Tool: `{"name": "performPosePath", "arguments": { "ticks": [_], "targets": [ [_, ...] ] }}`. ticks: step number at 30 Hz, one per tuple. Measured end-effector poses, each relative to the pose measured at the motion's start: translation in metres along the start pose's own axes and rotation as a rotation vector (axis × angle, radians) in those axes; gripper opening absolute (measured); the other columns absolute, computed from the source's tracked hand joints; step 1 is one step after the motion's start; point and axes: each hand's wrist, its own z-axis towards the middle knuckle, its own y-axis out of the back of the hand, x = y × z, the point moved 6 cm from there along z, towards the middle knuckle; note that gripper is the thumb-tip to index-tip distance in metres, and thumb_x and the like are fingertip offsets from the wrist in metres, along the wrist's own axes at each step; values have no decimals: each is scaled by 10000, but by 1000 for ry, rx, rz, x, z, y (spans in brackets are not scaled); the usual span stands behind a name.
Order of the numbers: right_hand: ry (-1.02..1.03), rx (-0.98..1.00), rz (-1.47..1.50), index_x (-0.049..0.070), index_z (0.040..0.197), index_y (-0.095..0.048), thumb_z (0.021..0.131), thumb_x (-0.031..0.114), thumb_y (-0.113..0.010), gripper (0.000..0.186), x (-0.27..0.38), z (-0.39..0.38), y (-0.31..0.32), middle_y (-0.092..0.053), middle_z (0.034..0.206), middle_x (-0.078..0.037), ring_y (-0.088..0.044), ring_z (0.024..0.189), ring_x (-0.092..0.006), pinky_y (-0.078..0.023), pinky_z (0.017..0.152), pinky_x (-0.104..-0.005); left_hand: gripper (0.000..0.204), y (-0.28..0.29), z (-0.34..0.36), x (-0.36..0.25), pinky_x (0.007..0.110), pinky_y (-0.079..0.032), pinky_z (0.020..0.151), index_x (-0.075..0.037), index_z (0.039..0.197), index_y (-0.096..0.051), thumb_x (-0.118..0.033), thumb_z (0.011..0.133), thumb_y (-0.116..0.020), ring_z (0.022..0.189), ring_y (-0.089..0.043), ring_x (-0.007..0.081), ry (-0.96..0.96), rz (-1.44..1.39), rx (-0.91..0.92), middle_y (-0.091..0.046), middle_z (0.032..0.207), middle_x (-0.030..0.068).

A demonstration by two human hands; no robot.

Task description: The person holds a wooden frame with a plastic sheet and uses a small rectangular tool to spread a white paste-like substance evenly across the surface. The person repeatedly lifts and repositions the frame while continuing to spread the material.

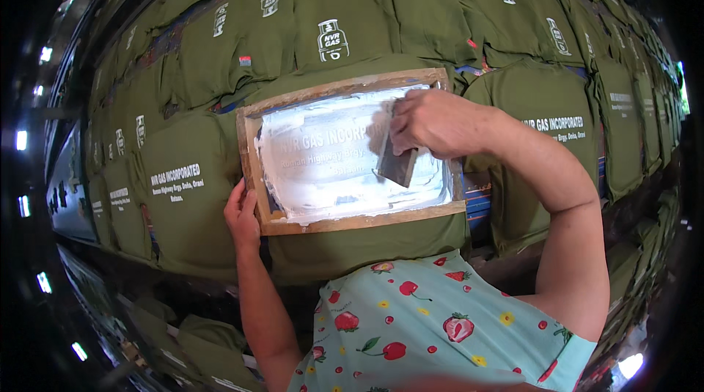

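A wooden-framed printing screen point(350, 226) lies on an olive-green shirt point(367, 247) in front of me. White ink point(315, 192) is smeared thickly over its mesh, and lettering shows through. My right hand point(433, 124) is closed around the top of a squeegee point(397, 165), whose lower part slants down onto the inked mesh in the right half of the screen. With my left hand point(243, 217) I grip the lower left corner of the wooden frame, fingers at its outer side. The squeegee's upper end is hidden under my right hand.
Rows of olive-green shirts with white prints surround the screen, among them a shirt point(341, 14) beyond it, one at the left point(187, 194) and one at the right point(546, 110). Blue, paint-spotted board point(478, 205) shows in gaps between them. More shirts point(213, 341) lie lower left.
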Motion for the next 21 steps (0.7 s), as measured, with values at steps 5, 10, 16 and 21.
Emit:
{"name": "performPosePath", "arguments": {
  "ticks": [5,10,16,21],
  "targets": [
    [-221,-161,-106,150,1082,-839,948,222,-700,206,38,-44,-11,-775,1031,-62,-792,1072,-285,-608,1019,-466,482,2,9,7,343,-545,1109,135,1542,-643,-179,1177,-629,1222,-702,189,-109,132,73,-772,1382,149],
    [-426,-274,-150,95,1167,-780,932,216,-701,276,99,-44,-36,-719,983,-60,-771,992,-257,-605,992,-450,470,2,14,15,332,-563,1059,130,1476,-679,-250,1207,-617,1177,-711,179,-116,211,28,-779,1339,130],
    [-564,-338,-138,72,1255,-782,926,205,-696,365,145,-35,-56,-729,1142,-78,-733,1090,-264,-583,1056,-449,412,-13,6,9,334,-590,1004,106,1457,-695,-182,1163,-714,1119,-733,168,-111,110,80,-784,1301,117],
    [-640,-369,148,30,1369,-758,942,277,-849,502,145,-60,-59,-725,1441,-119,-688,1305,-351,-513,1167,-508,464,-15,4,3,342,-595,1004,106,1470,-685,-107,1081,-822,1120,-739,174,-77,192,64,-779,1308,129]
  ]
}}
